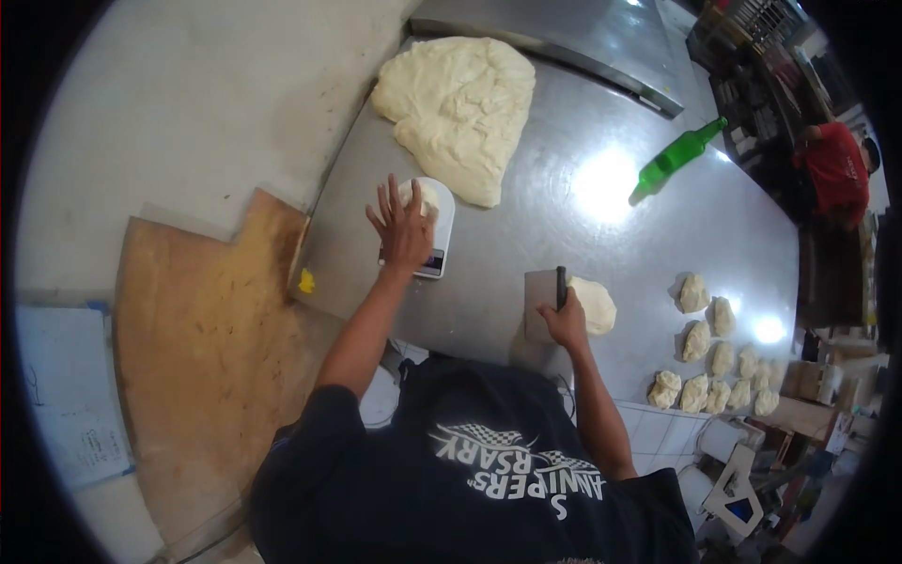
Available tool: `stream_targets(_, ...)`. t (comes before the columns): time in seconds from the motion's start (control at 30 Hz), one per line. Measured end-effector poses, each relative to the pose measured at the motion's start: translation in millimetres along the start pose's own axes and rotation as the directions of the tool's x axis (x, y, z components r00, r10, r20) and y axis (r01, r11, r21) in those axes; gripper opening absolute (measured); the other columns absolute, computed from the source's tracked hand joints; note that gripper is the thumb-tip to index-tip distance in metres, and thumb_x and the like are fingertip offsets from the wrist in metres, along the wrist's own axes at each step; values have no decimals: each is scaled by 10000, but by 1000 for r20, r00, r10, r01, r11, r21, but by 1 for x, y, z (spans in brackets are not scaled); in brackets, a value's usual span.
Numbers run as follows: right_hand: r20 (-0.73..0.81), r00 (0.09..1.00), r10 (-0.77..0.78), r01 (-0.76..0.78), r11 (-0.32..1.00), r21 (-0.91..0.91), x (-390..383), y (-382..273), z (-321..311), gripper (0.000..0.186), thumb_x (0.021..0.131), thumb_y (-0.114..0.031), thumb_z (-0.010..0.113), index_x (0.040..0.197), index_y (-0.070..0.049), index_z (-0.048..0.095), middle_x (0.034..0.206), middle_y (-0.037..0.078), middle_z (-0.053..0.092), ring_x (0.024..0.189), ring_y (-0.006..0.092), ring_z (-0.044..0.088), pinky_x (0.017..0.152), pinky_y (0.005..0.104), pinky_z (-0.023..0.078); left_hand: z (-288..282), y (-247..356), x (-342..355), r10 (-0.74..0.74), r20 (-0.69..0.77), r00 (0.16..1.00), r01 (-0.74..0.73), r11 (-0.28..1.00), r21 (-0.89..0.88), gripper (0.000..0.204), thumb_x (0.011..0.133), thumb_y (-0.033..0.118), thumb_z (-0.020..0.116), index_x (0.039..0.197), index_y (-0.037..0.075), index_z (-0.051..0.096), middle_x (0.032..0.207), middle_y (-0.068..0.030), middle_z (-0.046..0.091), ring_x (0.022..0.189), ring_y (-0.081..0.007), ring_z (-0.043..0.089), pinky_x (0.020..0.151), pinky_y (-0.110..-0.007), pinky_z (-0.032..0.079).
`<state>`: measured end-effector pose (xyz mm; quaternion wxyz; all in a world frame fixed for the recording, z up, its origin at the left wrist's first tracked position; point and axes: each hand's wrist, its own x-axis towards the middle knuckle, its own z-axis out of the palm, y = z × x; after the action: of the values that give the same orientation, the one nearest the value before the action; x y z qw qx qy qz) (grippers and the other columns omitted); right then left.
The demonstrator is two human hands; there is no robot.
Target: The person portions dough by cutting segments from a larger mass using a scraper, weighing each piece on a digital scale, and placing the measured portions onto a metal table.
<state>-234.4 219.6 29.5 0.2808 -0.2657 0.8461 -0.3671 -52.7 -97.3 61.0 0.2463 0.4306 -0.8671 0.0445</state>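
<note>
Broadly, your steel worktop point(536, 226) stretches from the left, where a brown wooden board point(207, 320) sits along its edge, across to the right end, with its near edge running just in front of your body. A second steel surface point(564, 33) borders the far side. The widest stretch for moving lies through the middle, between your two hands and on toward the far right; the metal is shiny there, with strong glare. Beyond the right end you have a person in a red top point(839, 169).

The big dough mass point(460, 108) lies at the far left, near that edge, its narrow end pointing toward you. At the near right, small dough pieces point(722, 359) sit grouped, the closest row near the edge. A green bottle point(678, 158) lies on its side toward the far right, well apart from both hands.

Your left hand point(407, 235) is over the white scale point(445, 226), fingers spread, with a dough lump point(427, 197) on the scale partly hidden behind them; whether they touch it, you cannot tell. Your right hand point(567, 324) has its fingers closed around the handle of a flat scraper point(540, 303), just beside a pale dough portion point(598, 308). Smallest, a yellow scrap point(306, 281) marks the left near corner
</note>
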Motion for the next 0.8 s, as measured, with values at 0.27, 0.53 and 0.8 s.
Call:
stream_targets(0.27, 153, 953, 260, -290, 646, 707, -34, -2, -40, 492, 903, -193, 814, 1301, 13, 610, 1112, 103, 711, 940, 202, 696, 843, 359, 576, 21, 147, -119, 455, 434, 778, 113, 577, -809, 373, 849, 223, 737, 1166, 27, 716, 1101, -179, 733, 1055, -371, 682, 967, -456, 519)
stream_targets(0.53, -58, 974, 221, -164, 853, 496, -45, -6, -45, 463, 889, -204, 816, 1246, 24, 628, 1078, 113, 727, 938, 214, 697, 840, 363, 570, 32, 181, -133, 452, 400, 797, 48, 613, -788, 243, 866, 220, 703, 1039, 58, 758, 938, -165, 744, 875, -407, 703, 811, -489, 568)
stream_targets(0.8, -154, 988, 4, -20, 995, -99, -37, 9, -37, 418, 860, -212, 793, 1088, 35, 545, 927, 298, 718, 871, 465, 716, 752, 524, 553, 15, 171, -134, 363, 503, 784, 177, 646, -742, 236, 917, 302, 717, 1030, 112, 801, 944, -155, 765, 841, -387, 728, 756, -480, 586)
